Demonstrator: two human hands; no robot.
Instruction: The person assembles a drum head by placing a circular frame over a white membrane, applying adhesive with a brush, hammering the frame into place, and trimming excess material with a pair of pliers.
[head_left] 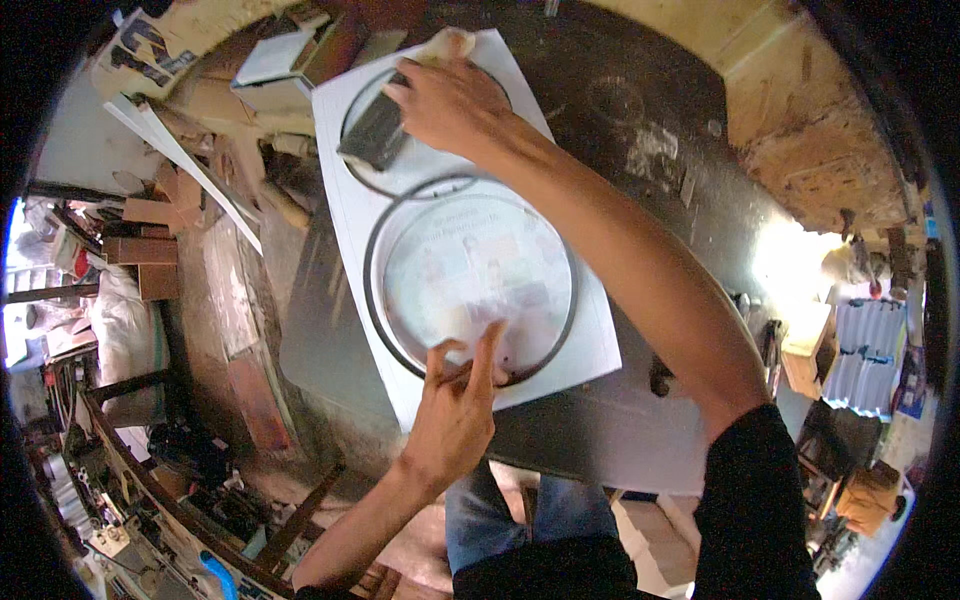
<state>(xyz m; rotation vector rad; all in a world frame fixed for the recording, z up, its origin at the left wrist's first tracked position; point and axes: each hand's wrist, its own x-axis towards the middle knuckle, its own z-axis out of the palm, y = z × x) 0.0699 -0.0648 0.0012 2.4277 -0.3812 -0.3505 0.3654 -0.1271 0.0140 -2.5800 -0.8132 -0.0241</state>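
A white sheet (pixel 575 340) lies on the dark table, and two round dark-rimmed pieces rest on it. The nearer clear disc (pixel 480 270) sits inside a black ring, with faint print showing through or reflected in it. Above it, my left hand (pixel 452 415) has its index finger stretched out and the others bent apart, holding nothing I can see. My right hand (pixel 455 108) reaches to the far disc (pixel 430 170), its fingers bent over the upper end of a dark rectangular block (pixel 375 138). Beyond that hand is a cream-coloured rounded object (pixel 448 44), partly hidden.
The dark tabletop (pixel 640 110) extends to the right, with pale smudges on it. A white-topped box (pixel 275 60) stands at the far left, near long white strips (pixel 190 165). A large white sack (pixel 125 335) and stacked wooden pieces are farther left. Brown board (pixel 800 140) lies at right.
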